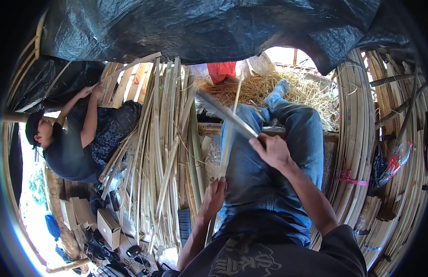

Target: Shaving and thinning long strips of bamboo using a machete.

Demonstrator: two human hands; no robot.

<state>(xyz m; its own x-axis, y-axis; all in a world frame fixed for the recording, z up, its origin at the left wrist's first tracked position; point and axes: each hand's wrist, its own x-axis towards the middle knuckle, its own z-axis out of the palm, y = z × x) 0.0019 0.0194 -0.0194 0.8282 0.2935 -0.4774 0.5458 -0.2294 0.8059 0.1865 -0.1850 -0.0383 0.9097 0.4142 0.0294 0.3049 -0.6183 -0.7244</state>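
Note:
My right hand [274,151] is closed around a long knife [226,111]; its handle is hidden in the fist. The grey blade slants up and to the left, and its far end is smeared by motion. In my left hand [215,196] a thin bamboo strip [226,157] is gripped partway along its length. The strip rises in front of my left thigh, and the blade crosses it above my left hand. Its lower end runs down past my left wrist.
Bamboo strips [165,115] lie in a heap at my left; a tied bundle [352,115] is at my right. Wood shavings [311,92] cover the ground by my foot. A co-worker [68,147] sits left, holding another strip. Dark plastic sheeting [200,27] hangs ahead. A cardboard box [108,228] stands lower left.

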